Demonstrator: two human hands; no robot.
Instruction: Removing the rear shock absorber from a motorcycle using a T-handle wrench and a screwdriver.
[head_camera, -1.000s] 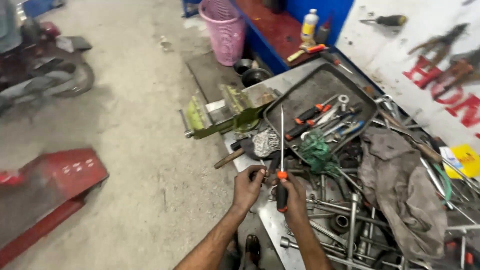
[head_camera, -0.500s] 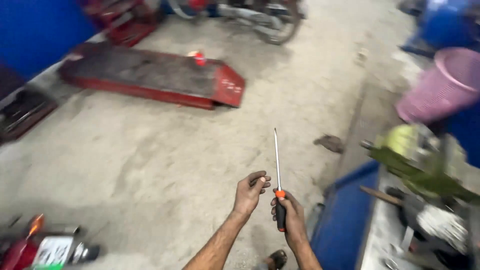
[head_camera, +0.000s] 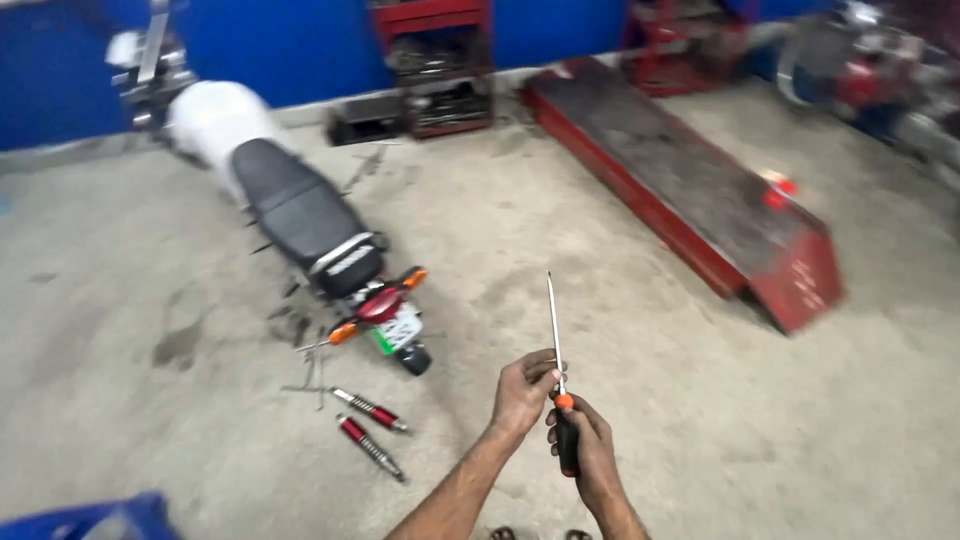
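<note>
Long screwdriver held upright in both hands over a workshop floor.

Screwdriver (head_camera: 556, 360): long axis near vertical in the head view, thin metal shaft pointing up and away, tip leaning slightly left; dark handle with an orange collar at the bottom. It sits low centre of the view, above the bare concrete floor (head_camera: 650, 340). Right hand (head_camera: 590, 455): fingers curled tight around the handle, clamped on it. Left hand (head_camera: 524, 392): fingers bent, mostly closed, fingertips (head_camera: 549, 371) touching the lower shaft just above the orange collar; whether it grips or only steadies, cannot tell. Left of the hands, near: two red shock absorbers (head_camera: 368, 428) lying on the floor, just behind the rear of a parked motorcycle (head_camera: 300, 220) with a black seat. Right, well apart: a red ramp (head_camera: 690, 190) flat on the floor.
</note>
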